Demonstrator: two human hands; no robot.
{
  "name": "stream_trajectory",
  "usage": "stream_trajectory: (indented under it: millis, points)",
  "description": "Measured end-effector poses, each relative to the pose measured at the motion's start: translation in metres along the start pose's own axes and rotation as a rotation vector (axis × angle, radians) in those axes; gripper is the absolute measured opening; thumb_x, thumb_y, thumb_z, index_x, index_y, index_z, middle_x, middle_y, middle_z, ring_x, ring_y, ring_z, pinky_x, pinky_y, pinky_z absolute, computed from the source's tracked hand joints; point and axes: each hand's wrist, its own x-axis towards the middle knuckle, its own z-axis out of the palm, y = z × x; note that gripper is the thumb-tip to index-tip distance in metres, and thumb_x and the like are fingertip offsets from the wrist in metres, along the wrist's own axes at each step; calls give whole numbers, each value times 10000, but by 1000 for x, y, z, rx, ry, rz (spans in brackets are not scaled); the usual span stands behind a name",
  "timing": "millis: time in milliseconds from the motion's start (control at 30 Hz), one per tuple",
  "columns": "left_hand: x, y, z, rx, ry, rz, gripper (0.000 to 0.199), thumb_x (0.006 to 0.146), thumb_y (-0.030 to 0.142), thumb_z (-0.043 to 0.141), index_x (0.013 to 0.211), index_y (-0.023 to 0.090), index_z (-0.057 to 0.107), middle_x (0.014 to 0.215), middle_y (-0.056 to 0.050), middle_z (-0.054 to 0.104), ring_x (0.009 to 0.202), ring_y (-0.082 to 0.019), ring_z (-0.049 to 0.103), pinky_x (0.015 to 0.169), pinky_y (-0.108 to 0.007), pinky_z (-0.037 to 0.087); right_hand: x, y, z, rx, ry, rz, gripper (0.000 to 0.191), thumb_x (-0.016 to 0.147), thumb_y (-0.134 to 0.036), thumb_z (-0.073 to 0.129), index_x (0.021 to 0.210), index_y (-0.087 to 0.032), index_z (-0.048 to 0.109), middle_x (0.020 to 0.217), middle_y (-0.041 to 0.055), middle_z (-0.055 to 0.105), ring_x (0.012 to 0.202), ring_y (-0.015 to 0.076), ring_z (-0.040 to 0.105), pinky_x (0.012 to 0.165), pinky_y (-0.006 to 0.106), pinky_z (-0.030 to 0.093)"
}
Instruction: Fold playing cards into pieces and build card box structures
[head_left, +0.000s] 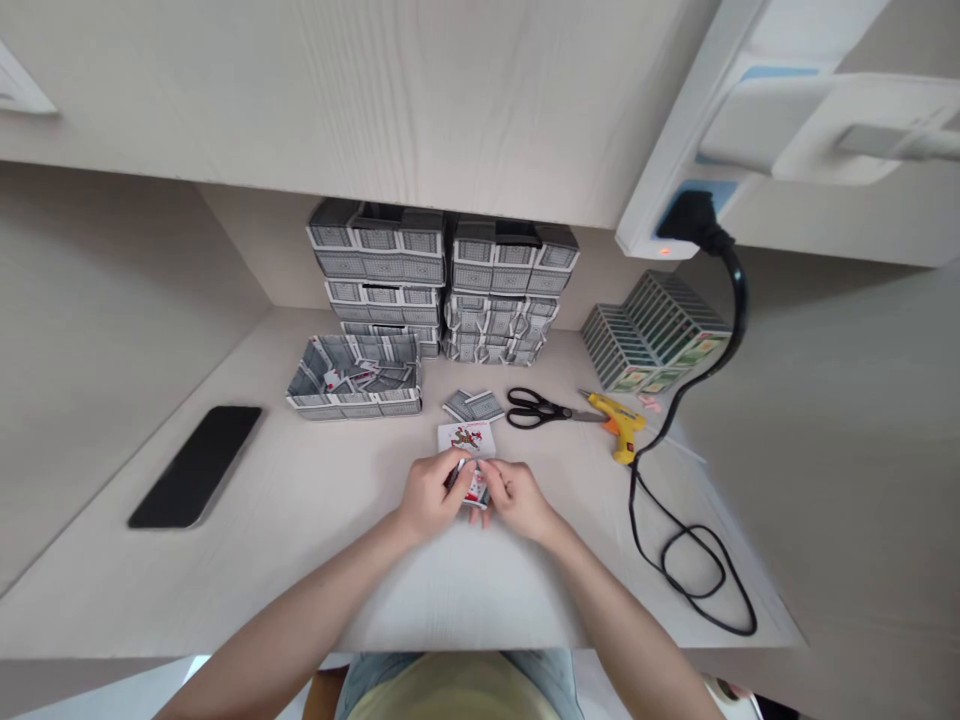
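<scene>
My left hand and my right hand meet over the desk, fingers closed on a playing card with red on its face, which looks folded or bent. My fingers hide much of it. Just beyond them lies a joker card, face up, perhaps on top of others. A few grey-backed playing cards rest farther back. To their right, black-handled scissors lie with the blades pointing right, touching or close to a yellow glue gun.
An open box made of cards holds loose folded cards at the left. Stacked card boxes stand behind, with green-striped packs at right. A phone lies left. A black cord drops from a power strip and coils on the desk.
</scene>
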Motion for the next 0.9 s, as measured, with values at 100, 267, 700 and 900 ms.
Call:
stream_trajectory:
  millis: [100,267,700,900]
  points:
    - [3,-2,-1,12,20,27,174,836,268,409,807,163,544,683,-21,606,606,-105,542,593,-210,413,0,4,2,-319,129,-147,308,887,-323,288,714,-180,500,527,9,597,465,121,567,484,211,407]
    - [6,-4,3,85,53,35,178,838,257,407,752,169,536,691,-20,605,634,-109,553,604,-213,415,1,11,0,-707,247,-308,324,882,-250,281,712,-164,542,577,34,601,502,124,548,503,218,351]
    - [7,-4,8,361,124,111,258,829,267,414,590,177,452,486,22,475,455,-92,454,486,-214,326,-1,14,18,-868,418,-310,350,874,-223,293,655,-151,556,494,13,589,407,90,510,469,214,292]
    - [6,-1,10,379,112,80,283,835,273,396,576,177,459,482,21,479,444,-87,444,481,-211,310,-1,14,23,-882,497,-276,371,868,-262,307,621,-156,561,459,19,577,374,100,483,455,228,281]
